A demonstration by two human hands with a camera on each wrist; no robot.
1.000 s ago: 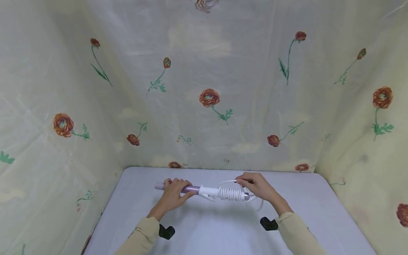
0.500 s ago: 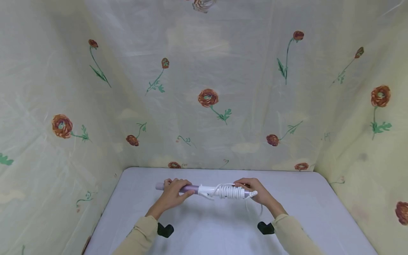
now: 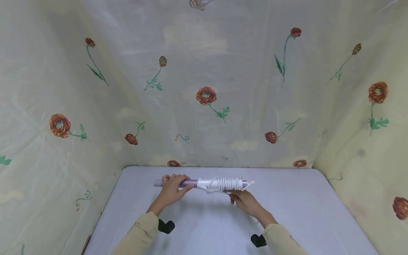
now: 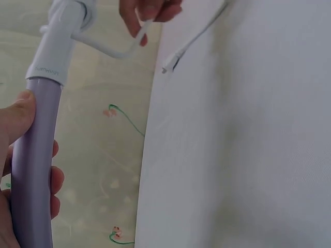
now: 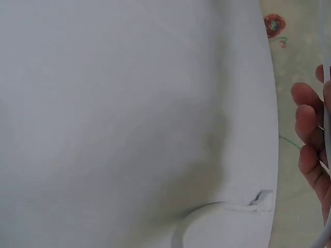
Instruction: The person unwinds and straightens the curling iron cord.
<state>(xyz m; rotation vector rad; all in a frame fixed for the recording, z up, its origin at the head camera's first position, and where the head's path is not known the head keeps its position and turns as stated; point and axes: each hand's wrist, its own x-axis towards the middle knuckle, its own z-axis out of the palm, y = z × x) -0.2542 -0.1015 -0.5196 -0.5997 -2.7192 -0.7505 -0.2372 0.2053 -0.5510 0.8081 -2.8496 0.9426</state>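
What looks like a hair curling iron (image 3: 188, 183), lavender at both ends with a white middle, is held level above the table. My left hand (image 3: 172, 188) grips its lavender handle (image 4: 37, 160), thumb on one side and fingers round the other. White cord (image 3: 231, 183) lies in several coils round the white part. Below the coils, my right hand (image 3: 247, 203) pinches the loose run of cord (image 4: 111, 50). In the right wrist view that hand's fingers (image 5: 306, 121) curl beside the cord at the right edge. The cord's plug (image 5: 265, 201) shows over the white table.
A white-covered table (image 3: 204, 226) lies beneath. Flower-printed cloth (image 3: 178, 106) walls it in at the back and both sides. A black heart-shaped piece (image 3: 166, 226) sits by the left sleeve, another black piece (image 3: 258, 241) by the right.
My right hand has passed from above and behind the curling iron, round its right end, to below its front, carrying the cord. My left hand stays gripping the handle.
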